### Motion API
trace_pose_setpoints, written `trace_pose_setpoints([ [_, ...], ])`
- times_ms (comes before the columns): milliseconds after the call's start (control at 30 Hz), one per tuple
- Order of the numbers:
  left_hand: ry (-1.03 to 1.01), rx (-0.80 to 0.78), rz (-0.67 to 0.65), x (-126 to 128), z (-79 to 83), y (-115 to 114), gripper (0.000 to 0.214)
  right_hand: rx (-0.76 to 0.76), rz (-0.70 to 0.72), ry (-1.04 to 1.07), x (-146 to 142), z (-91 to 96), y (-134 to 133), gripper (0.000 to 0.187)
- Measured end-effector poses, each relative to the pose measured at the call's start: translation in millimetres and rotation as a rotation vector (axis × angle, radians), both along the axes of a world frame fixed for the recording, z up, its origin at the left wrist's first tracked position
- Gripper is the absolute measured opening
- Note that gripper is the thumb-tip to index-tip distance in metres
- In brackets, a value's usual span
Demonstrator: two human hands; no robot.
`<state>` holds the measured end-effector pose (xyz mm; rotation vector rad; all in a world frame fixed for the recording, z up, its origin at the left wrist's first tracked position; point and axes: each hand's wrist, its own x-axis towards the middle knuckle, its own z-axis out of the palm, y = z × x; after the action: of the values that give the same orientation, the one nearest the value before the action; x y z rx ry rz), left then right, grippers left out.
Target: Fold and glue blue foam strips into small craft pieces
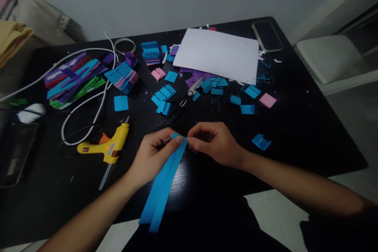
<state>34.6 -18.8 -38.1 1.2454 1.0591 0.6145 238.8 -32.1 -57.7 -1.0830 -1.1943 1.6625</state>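
Two long blue paper strips (165,181) hang down over the table's front edge, overlapping one another. My left hand (158,151) is closed on them near their upper end, thumb on top. At the strips' top right corner, my right hand (215,141) pinches thumb and forefinger together at the paper's edge. Beyond both hands lie black-handled scissors (189,96), partly open. A yellow glue gun (108,143) rests left of my left hand, its small orange light lit. To the right of my right hand is a folded blue paper piece (261,141).
White paper sheets (218,53) lie at the back of the black table (310,138), near a phone (267,36). Bundled coloured strips (73,76), a white cable (100,110) and another dark device (17,153) occupy the left. Several small folded papers (163,94) are scattered mid-table.
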Motion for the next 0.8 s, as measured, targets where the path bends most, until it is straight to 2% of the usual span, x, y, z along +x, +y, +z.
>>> trace_pose_setpoints([
  [200, -0.031, -0.051, 0.012, -0.9, -1.0, -0.6, 0.03, 0.017, -0.018, -0.038, 0.3, 0.2, 0.9, 0.017],
  [400, -0.087, -0.212, -0.04, -2.1, -3.1, 0.2, 0.029, 0.045, -0.055, -0.073, 2.7, -1.4, 4.5, 0.016],
  [600, -0.097, -0.217, -0.052, -2.1, -3.3, 2.0, 0.025, 0.018, -0.052, -0.046, 4.8, 1.4, 7.8, 0.015],
  [800, -0.096, -0.199, -0.088, 0.2, -2.0, 0.9, 0.026, -0.058, 0.023, -0.011, 1.1, 6.3, 6.0, 0.019],
])
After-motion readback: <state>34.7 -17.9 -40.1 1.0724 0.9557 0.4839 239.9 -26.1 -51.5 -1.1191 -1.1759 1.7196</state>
